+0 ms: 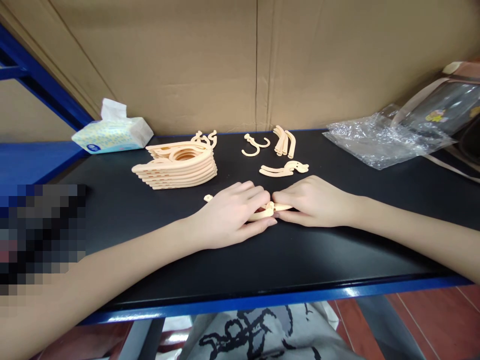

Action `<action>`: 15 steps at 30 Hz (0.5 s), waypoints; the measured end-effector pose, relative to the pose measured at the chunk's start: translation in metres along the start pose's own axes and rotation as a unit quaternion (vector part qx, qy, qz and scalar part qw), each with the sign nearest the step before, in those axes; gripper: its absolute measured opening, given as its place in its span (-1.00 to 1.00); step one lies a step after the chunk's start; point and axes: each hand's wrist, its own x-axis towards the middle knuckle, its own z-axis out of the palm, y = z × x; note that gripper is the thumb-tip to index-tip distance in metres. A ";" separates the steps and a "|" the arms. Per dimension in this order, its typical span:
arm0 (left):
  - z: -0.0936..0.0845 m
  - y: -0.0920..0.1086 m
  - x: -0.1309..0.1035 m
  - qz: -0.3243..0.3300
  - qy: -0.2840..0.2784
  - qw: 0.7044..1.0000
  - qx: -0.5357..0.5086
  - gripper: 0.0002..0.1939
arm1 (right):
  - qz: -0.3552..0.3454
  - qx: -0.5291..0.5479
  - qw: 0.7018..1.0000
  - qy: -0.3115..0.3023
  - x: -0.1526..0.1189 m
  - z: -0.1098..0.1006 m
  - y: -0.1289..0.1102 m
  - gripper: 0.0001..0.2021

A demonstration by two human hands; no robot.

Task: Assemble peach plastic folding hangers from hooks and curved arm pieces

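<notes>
My left hand (234, 215) is closed around a cream plastic hanger piece (261, 215), whose far end (208, 198) pokes out beyond the knuckles. Facing it, my right hand (311, 202) pinches a slim cream hanger arm (282, 206). The two pieces meet between my fingertips, low over the black tabletop (337, 255); whether they are joined I cannot tell. Beyond my hands lie a few curved hanger parts (279, 171). A neat stack of cream hangers (176, 175) is behind my left hand. My fingers cover much of both held pieces.
At the back are loose hanger hooks (257, 146), more small hooks (204, 136) and several hanger arms (284, 142). A tissue box (118, 134) stands back left. Crinkled clear plastic (378, 140) and a transparent bag (442, 107) occupy the right. A blue edge (262, 299) borders the table's front.
</notes>
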 end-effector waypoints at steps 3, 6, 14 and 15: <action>0.001 0.000 0.000 0.001 0.003 1.000 0.000 -0.74 | 0.002 -0.002 1.000 -0.001 0.000 -0.001 0.000 -0.68; 0.001 0.001 0.000 0.003 0.003 1.000 0.000 -0.74 | 0.002 -0.002 1.000 -0.002 0.000 -0.001 0.000 -0.67; 0.001 0.000 0.000 0.002 0.003 1.000 0.000 -0.74 | 0.005 -0.005 1.000 -0.003 -0.001 0.000 0.000 -0.68; 0.001 0.000 0.000 0.003 0.003 1.000 0.000 -0.74 | 0.006 -0.006 1.000 -0.003 -0.001 0.000 -0.001 -0.68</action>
